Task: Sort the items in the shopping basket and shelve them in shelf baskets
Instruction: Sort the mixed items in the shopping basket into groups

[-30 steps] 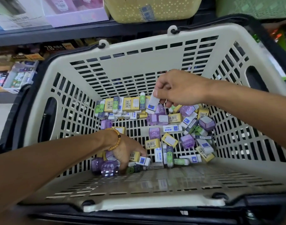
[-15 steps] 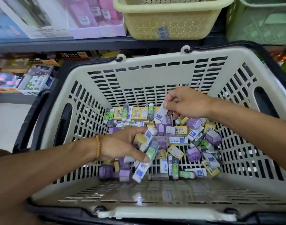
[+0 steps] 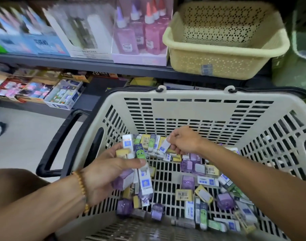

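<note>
My left hand (image 3: 103,173) clutches a mixed bunch of erasers (image 3: 131,153); my right hand (image 3: 181,143) pinches one white eraser (image 3: 165,147). I should lift gently toward the far yellow basket (image 3: 225,49), keeping kinds separate.

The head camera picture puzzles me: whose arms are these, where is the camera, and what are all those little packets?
No machine here: a person wears a camera on the head, looking down at their own hands. Below is a beige shopping basket with many small boxed erasers loose on its slatted floor, white, yellow, green and purple. The left hand, a bead bracelet on its wrist, grips a bundle of several packets. The right hand pinches one white and blue packet. Behind, on the shelf, stands a yellow shelf basket whose visible inside looks bare, beside glue bottles.
</note>
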